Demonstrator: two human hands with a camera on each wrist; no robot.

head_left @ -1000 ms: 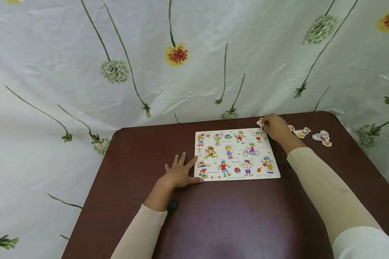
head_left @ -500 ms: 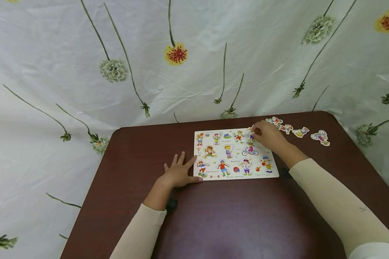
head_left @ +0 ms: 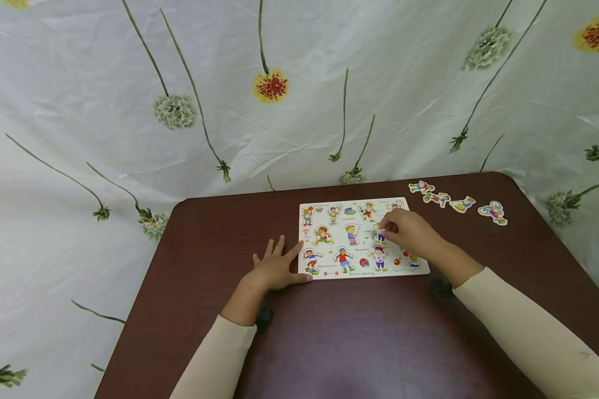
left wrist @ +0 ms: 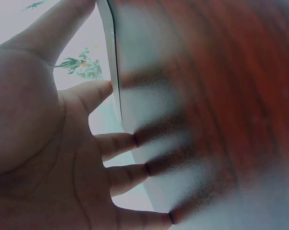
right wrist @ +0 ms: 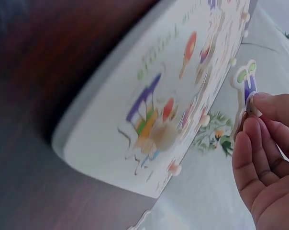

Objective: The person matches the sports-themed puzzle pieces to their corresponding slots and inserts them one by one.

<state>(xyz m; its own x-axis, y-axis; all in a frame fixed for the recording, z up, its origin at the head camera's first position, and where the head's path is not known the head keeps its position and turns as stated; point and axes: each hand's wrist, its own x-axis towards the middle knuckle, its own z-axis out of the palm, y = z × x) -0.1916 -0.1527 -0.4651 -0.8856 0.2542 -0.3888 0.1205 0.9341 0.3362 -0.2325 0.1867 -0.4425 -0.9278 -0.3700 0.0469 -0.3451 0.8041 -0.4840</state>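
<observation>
Fingers of the right hand are pinching a flat, white-edged cut-out with purple and green parts, which is hovering over the right half of a thin, white, rectangular picture board. Small round pegs are standing up from that board, so the cut-out could be snagging on one if it is coming down tilted. The left hand is lying with fingers spread, touching only the board's left side; a hard, off-centre press could be sliding it across the glossy, dark red-brown bench. Four loose, colourful figure cut-outs are lying past the board's far right corner, where a careless reach could be scattering them.
</observation>
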